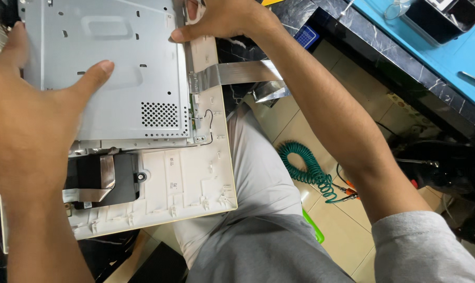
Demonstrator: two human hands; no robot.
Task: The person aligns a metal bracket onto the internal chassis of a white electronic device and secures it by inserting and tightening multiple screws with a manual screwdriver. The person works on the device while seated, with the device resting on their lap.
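Observation:
A grey metal shield plate (127, 63) with a perforated patch lies inside a white plastic monitor back shell (185, 183) that rests over my lap. My left hand (33, 105) lies flat on the plate's left side, fingers spread and thumb pointing right. My right hand (221, 18) presses on the plate's upper right edge, fingers bent against the shell rim. A silver flat ribbon cable (237, 72) runs out to the right from the plate's edge. A black panel with a silver strip (104, 181) sits below the plate.
A dark marble counter (384, 47) with a blue mat (457, 57) stands at the upper right. A green coiled air hose (305, 167) lies on the tiled floor beside my leg. A black tool (441, 167) sits at the right.

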